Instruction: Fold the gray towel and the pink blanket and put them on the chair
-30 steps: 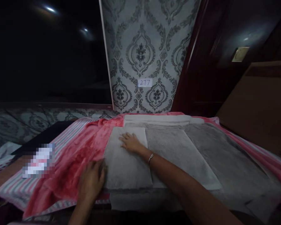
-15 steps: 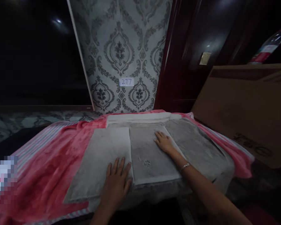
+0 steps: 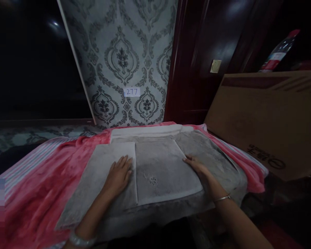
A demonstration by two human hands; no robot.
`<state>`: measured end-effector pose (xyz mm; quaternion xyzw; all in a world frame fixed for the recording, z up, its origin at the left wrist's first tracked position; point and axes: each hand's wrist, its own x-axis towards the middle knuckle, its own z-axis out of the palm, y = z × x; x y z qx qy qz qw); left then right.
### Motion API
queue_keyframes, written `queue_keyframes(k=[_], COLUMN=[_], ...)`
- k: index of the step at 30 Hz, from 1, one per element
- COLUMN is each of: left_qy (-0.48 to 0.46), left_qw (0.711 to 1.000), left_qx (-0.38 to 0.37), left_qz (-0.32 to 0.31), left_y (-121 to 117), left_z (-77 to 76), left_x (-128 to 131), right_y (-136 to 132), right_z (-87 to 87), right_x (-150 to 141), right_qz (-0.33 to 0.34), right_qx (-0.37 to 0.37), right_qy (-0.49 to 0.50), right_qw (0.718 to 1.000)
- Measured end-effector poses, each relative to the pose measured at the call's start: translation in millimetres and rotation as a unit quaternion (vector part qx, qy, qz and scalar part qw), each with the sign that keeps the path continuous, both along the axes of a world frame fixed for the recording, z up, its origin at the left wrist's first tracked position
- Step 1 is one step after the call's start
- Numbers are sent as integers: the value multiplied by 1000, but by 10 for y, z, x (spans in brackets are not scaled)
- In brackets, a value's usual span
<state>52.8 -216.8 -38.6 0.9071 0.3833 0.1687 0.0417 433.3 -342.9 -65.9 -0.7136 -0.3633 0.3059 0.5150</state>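
Observation:
A grey towel (image 3: 158,166) lies folded in flat panels on a pink blanket (image 3: 41,186). My left hand (image 3: 118,174) rests flat on the left panel of the towel, fingers stretched out, next to the fold line. At the right edge of the middle panel lies my right hand (image 3: 198,167), fingers extended and pressing on the cloth. A bangle shows on each wrist. Neither hand holds anything.
A large cardboard box (image 3: 269,117) stands at the right, with a plastic bottle (image 3: 278,52) behind it. Patterned wallpaper with a small label reading 277 (image 3: 132,92) and a dark wooden door (image 3: 212,58) are behind the bed. A white folded cloth (image 3: 145,130) lies at the far edge.
My left hand moved from the towel's left edge onto its left panel. My right hand slid from the left panel across to the middle panel's right edge. The view shifted right.

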Motion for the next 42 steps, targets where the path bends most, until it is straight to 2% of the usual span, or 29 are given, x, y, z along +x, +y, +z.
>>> queue_keyframes(k=[3, 8, 10, 13, 15, 17, 18, 19, 21, 22, 23, 24, 25, 27, 29, 31, 34, 37, 42], left_qy=[52, 78, 69, 32, -32, -155, -237, -324, -464, -504, -522, -524, -517, -503, -502, -499, -484, -460, -396], left_qw=[999, 996, 997, 997, 993, 971, 945, 907, 806, 760, 725, 705, 698, 699, 709, 721, 743, 768, 810], left_qx=[-5, -30, -38, -63, -108, -180, -223, -269, -361, -405, -442, -470, -489, -500, -486, -469, -444, -416, -376], left_qz=[0, -2, -1, -10, -17, -9, 4, 23, 62, 75, 82, 86, 86, 87, 91, 101, 127, 159, 213], left_y=[46, -32, -52, -28, 40, 147, 209, 269, 369, 402, 423, 433, 434, 425, 423, 439, 498, 581, 662], left_z=[-109, -264, -266, -252, -234, -196, -168, -135, -67, -38, -16, -4, -4, -30, -79, -128, -166, -153, -55], left_x=[121, 157, 145, 128, 100, 32, -24, -95, -277, -378, -480, -575, -658, -776, -822, -812, -749, -700, -739], right_y=[-111, -135, -30, 264, 536, 828, 966, 1088, 1265, 1314, 1337, 1340, 1327, 1281, 1236, 1204, 1147, 1059, 980], right_z=[71, 208, 351, 699, 965, 1175, 1236, 1258, 1185, 1097, 987, 865, 744, 537, 405, 329, 210, 11, -311], right_x=[-61, -132, -219, -512, -845, -1282, -1529, -1783, -2274, -2489, -2670, -2807, -2896, -2916, -2743, -2441, -1937, -1571, -1361], right_qz=[13, 51, 74, 102, 141, 202, 238, 273, 317, 330, 344, 357, 368, 377, 357, 302, 168, 86, 79], right_qx=[12, -18, -13, 46, 91, 113, 120, 123, 102, 73, 38, 5, -21, -38, -14, 33, 94, 104, 115], right_qy=[129, 233, 260, 233, 193, 185, 196, 207, 216, 218, 224, 233, 243, 253, 239, 212, 174, 162, 181], right_qw=[992, 971, 963, 966, 967, 955, 944, 931, 918, 916, 911, 904, 897, 890, 903, 929, 966, 978, 974])
